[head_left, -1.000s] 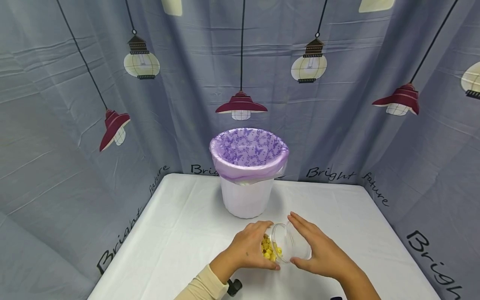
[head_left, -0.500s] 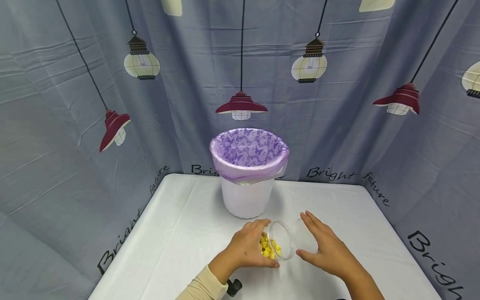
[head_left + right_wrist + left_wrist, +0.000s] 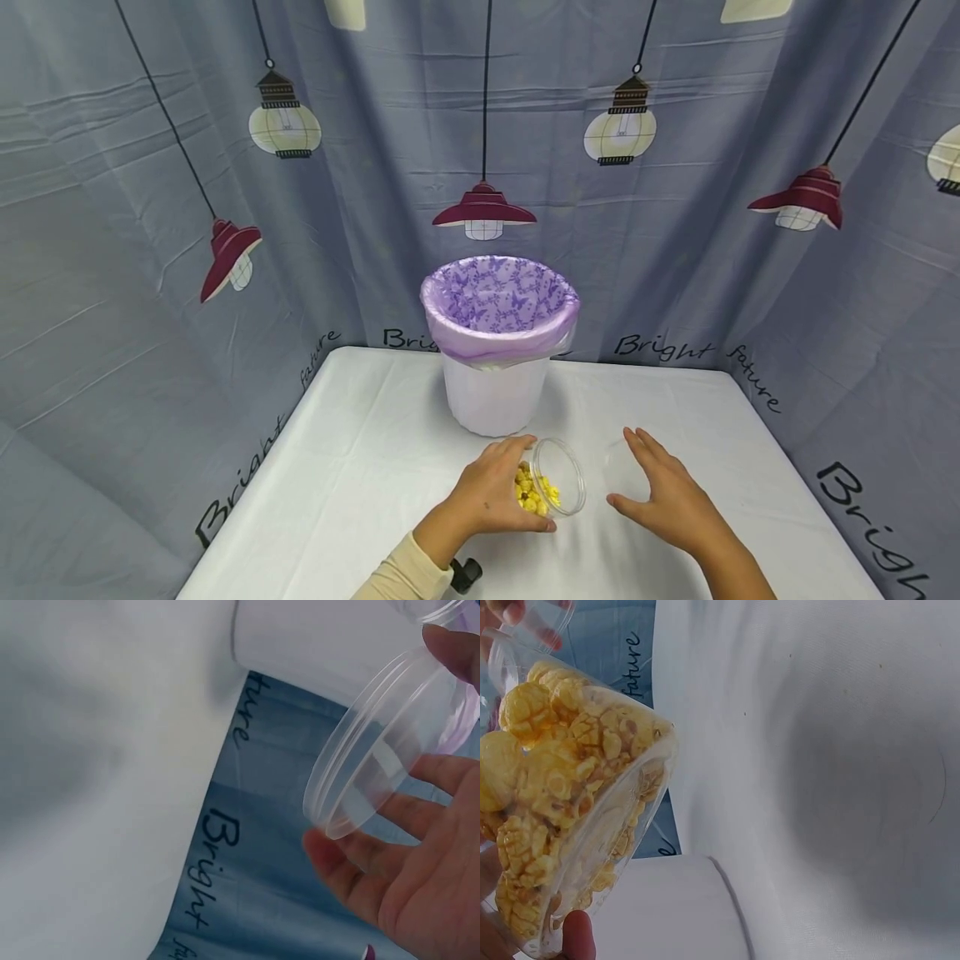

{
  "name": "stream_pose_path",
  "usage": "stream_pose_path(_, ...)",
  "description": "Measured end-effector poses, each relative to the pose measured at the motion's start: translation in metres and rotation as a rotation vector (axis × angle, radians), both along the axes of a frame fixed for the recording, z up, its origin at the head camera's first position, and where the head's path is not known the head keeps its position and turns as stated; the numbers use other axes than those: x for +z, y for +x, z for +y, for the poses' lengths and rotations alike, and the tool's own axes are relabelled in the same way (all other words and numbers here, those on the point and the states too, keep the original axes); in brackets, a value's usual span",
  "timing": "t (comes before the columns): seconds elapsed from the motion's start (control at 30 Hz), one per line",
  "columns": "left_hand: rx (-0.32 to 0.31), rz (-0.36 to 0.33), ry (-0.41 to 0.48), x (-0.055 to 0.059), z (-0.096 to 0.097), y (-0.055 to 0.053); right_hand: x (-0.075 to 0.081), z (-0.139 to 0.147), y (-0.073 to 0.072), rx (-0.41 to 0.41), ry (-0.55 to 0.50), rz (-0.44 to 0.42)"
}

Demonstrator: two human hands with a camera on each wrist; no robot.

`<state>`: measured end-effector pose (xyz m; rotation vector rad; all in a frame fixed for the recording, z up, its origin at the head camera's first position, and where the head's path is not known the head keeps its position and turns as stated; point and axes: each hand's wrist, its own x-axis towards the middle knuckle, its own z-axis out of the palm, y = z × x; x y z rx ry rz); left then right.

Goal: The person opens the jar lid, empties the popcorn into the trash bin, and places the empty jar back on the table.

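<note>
My left hand [image 3: 487, 493] grips a clear plastic jar [image 3: 558, 475] tipped on its side above the table, its mouth facing right. Yellow popcorn [image 3: 531, 490] lies inside it. In the left wrist view the popcorn [image 3: 551, 757] fills much of the jar, and a fingertip presses near the jar's base [image 3: 592, 847]. To the right, apart from the jar, my right hand [image 3: 675, 500] holds a clear round lid by its edge. That lid [image 3: 375, 750] shows plainly in the right wrist view, between thumb and fingers, but only faintly in the head view.
A white bin [image 3: 495, 396] with a purple patterned liner [image 3: 498, 337] stands on the table beyond the hands. The white-covered table [image 3: 375, 467] ends at a grey-blue curtain [image 3: 375, 208] printed with lamps. A black object [image 3: 466, 575] shows beside the left wrist.
My right hand has drawn the lid away from the jar's mouth to the right, widening the gap. My left hand and the jar have shifted slightly left.
</note>
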<state>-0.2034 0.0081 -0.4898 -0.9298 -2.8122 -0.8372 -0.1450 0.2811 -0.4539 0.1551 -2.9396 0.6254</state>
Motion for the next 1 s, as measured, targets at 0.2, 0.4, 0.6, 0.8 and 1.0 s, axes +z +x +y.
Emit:
stream_pose_path(0.2,0.005,-0.003,0.001,0.0,-0.001,0.0,-0.009,0.008,-0.002,-0.03,0.009,-0.031)
stream_pose_path(0.4,0.003,0.01,0.005,0.0,-0.001,0.0,-0.018,0.016,-0.005,-0.041,0.019,-0.056)
stream_pose_path(0.6,0.003,0.013,0.001,-0.001,-0.002,0.0,-0.029,0.023,-0.006,-0.036,0.017,-0.085)
stream_pose_path(0.8,-0.002,0.014,-0.008,-0.001,-0.001,-0.001,-0.043,0.031,-0.01,-0.051,0.013,-0.154)
stream_pose_path(1.0,-0.003,0.01,-0.014,0.001,-0.002,0.0,-0.055,0.036,-0.012,-0.09,0.012,-0.212)
